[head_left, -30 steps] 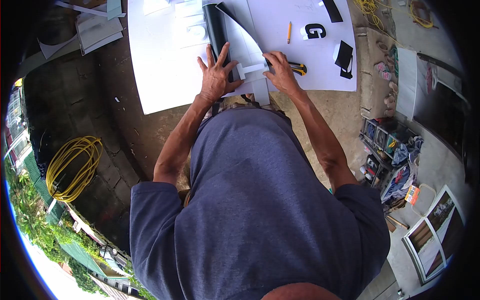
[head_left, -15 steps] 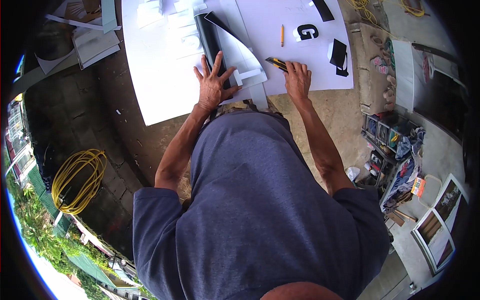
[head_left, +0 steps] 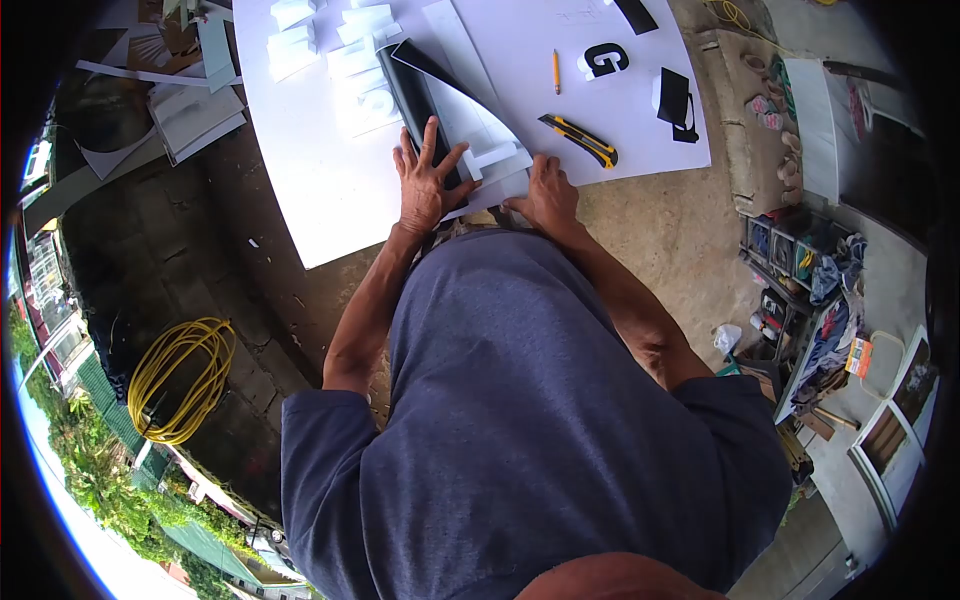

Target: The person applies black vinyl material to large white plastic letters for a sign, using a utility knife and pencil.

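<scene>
My left hand [head_left: 428, 190] lies with spread fingers over the lower end of a black roll of sheet [head_left: 408, 85], pressing it on the white board [head_left: 300, 180]. My right hand [head_left: 548, 200] rests at the board's near edge, thumb apart from the bent fingers, beside the end of a pale flat strip [head_left: 513, 184]; nothing shows in its grasp. A loose black-and-white sheet end [head_left: 465, 85] curls from the roll toward a white T-shaped piece [head_left: 495, 157]. The yellow-and-black utility knife [head_left: 580, 140] lies on the board to the right of my right hand.
On the board are a pencil [head_left: 556, 72], a black letter G [head_left: 606, 60], black pieces [head_left: 674, 95] and white cut-out shapes [head_left: 292, 50]. Sheet scraps [head_left: 195, 118] lie at upper left, a coiled yellow hose [head_left: 180, 380] below. A cluttered rack [head_left: 790, 260] stands at right.
My right hand has let go of the utility knife, leaving it on the board, and moved left toward the pale strip. My left hand stays on the black roll. The view has shifted slightly.
</scene>
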A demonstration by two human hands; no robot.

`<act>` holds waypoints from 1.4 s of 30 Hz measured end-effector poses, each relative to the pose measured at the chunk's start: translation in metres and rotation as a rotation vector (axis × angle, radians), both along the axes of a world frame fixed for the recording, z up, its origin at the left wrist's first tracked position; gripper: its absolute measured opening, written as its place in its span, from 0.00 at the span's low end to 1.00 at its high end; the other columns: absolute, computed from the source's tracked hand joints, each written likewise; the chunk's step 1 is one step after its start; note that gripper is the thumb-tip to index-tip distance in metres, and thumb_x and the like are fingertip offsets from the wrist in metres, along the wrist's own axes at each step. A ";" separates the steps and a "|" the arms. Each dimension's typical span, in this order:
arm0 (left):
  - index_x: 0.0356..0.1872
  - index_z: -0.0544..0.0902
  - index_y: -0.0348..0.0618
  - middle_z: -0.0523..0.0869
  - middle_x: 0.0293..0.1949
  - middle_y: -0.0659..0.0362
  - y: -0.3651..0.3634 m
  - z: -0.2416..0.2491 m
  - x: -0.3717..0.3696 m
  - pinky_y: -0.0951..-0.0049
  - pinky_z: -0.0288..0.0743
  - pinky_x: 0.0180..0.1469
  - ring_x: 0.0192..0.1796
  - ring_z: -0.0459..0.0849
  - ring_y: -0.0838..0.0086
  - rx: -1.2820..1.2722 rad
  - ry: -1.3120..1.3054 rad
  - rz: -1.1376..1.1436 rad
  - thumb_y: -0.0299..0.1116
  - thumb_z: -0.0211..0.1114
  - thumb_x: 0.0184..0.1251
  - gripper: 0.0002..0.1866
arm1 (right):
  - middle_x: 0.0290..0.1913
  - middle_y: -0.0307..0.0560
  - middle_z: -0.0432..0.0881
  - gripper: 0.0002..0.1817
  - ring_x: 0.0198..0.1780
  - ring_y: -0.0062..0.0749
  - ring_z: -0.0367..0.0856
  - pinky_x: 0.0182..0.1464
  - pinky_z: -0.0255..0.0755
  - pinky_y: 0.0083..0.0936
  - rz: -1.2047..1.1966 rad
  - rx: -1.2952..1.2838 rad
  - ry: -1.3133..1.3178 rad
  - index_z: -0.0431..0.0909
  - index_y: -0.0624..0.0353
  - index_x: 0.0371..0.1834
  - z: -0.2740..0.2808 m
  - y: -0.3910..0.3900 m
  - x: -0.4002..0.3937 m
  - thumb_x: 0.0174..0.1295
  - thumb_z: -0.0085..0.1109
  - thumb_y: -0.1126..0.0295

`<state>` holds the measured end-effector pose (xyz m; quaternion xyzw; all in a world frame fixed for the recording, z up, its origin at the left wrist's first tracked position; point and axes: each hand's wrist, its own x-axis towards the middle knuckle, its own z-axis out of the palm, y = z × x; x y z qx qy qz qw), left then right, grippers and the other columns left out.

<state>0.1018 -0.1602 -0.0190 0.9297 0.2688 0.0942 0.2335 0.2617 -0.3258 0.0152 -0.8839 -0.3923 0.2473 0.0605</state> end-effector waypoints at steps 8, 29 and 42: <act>0.63 0.85 0.68 0.50 0.84 0.54 0.003 -0.004 -0.003 0.17 0.46 0.72 0.81 0.43 0.29 -0.002 -0.028 -0.026 0.53 0.82 0.50 0.34 | 0.54 0.62 0.74 0.40 0.55 0.64 0.79 0.51 0.81 0.53 -0.147 0.117 -0.075 0.64 0.61 0.62 -0.012 -0.018 -0.008 0.48 0.77 0.61; 0.65 0.83 0.69 0.49 0.84 0.52 -0.003 0.006 0.006 0.11 0.51 0.64 0.78 0.47 0.21 0.119 0.108 -0.037 0.61 0.79 0.51 0.37 | 0.41 0.47 0.88 0.29 0.39 0.29 0.88 0.45 0.83 0.26 -0.741 0.871 0.824 0.82 0.68 0.58 -0.058 0.000 -0.012 0.76 0.55 0.47; 0.61 0.87 0.65 0.52 0.83 0.50 0.000 0.002 0.008 0.12 0.54 0.62 0.76 0.50 0.20 0.155 0.060 -0.048 0.61 0.82 0.47 0.36 | 0.45 0.58 0.87 0.37 0.45 0.41 0.90 0.50 0.86 0.33 -0.619 0.589 1.052 0.77 0.71 0.62 -0.040 0.006 0.038 0.76 0.52 0.41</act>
